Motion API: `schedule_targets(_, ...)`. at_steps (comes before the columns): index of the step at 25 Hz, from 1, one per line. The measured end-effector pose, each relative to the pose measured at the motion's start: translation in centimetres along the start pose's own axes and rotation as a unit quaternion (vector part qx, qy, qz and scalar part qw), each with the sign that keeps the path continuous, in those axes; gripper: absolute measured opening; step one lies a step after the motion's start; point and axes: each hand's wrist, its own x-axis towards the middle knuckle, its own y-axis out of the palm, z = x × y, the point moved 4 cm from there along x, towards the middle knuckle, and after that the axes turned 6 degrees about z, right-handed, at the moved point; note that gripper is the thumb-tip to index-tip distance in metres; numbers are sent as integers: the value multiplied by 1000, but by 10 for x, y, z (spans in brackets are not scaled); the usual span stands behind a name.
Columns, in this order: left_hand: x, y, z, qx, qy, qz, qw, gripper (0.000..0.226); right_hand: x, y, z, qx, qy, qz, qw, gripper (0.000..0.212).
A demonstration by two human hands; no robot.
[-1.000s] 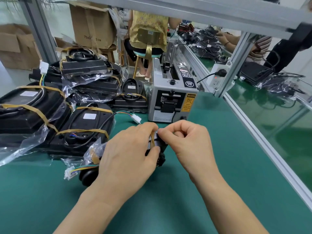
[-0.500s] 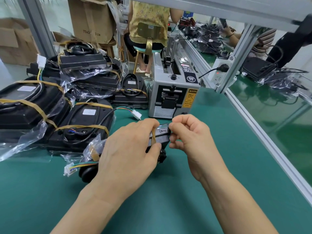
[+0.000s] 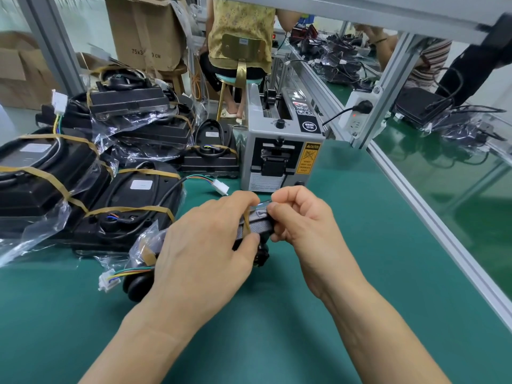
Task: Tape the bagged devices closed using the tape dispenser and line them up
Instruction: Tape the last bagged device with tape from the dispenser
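The left hand (image 3: 206, 246) lay over a small black bagged device (image 3: 256, 225) near the middle of the green table (image 3: 360, 259), its fingers curled round the device and a strip of brown tape (image 3: 246, 220) running under the thumb. The right hand (image 3: 300, 217) met it from the other side, fingertips pinching the device's end, where a bit of clear plastic showed. Most of the device was hidden beneath the left hand; only its dark end, a black knob (image 3: 137, 285) and a white plug on coloured wires (image 3: 106, 281) stuck out.

Just behind the hands stood the grey tape dispenser (image 3: 279, 151), its slot facing the person and a yellow caution label on its front. To the left, close beside the work, sat a row and heap of taped devices (image 3: 130, 200) in clear bags, bound with brown tape, one trailing a white connector (image 3: 221, 187) onto the table between the pile and the dispenser. A metal frame rail (image 3: 432, 214) ran along the table's right edge, with a power strip (image 3: 360, 112) fixed to its post. Beyond stood cardboard boxes (image 3: 146, 31) and a person seated on a stool (image 3: 241, 79).
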Motion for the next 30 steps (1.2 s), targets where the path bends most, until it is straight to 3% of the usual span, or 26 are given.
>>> schedule_targets(6,-1,1,0,-5,-5,-5,1000,39,-1,2,-2,-48,-17,-4,999,15)
schedule_targets(9,0,2,0,8,-7,-6,1000,43,2,1,-3,-10,-15,-6,1000,20)
schedule_targets(12,-2,3,0,25,-2,-2,1000,47,1,-1,-16,16,31,-7,999,21)
schedule_targets(15,-4,8,-2,81,18,4,997,64,-9,-5,-35,18,77,-13,997,16)
schedule_targets(20,-1,6,-5,126,34,-14,991,70,-22,-19,-27,-27,1,3,1000,23)
schedule_targets(23,-2,3,-5,68,21,-1,997,68,-32,-13,-17,-114,-61,87,988,44)
schedule_targets(26,-5,-8,3,-85,-18,-32,996,67,-39,-6,-9,-161,-100,124,974,58)
schedule_targets(30,-6,-26,17,-305,-11,-66,950,57,-41,-3,2,-188,-144,132,963,71)
